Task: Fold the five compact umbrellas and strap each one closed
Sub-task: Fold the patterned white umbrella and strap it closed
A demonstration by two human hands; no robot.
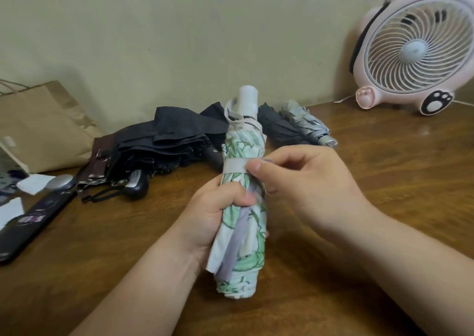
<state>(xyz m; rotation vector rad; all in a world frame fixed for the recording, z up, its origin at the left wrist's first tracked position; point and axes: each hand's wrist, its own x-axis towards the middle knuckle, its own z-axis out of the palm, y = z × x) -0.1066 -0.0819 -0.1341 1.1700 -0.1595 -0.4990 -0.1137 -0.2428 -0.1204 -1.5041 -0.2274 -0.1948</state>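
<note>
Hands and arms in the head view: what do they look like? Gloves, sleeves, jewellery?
Bare human hands, no machinery. The left hand and right hand wear no gloves, and no rings show. The left forearm and right forearm are bare to the picture's edge: no sleeves, watch or bracelet in view. Visible nails are short and unpainted.

One head-worn camera looks forward and down, close over the wooden table [384, 181] toward the wall.

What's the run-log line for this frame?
phase: strapping | left hand: grips green-print umbrella | right hand: pinches strap round canopy | pending: dark umbrellas loose behind
</note>
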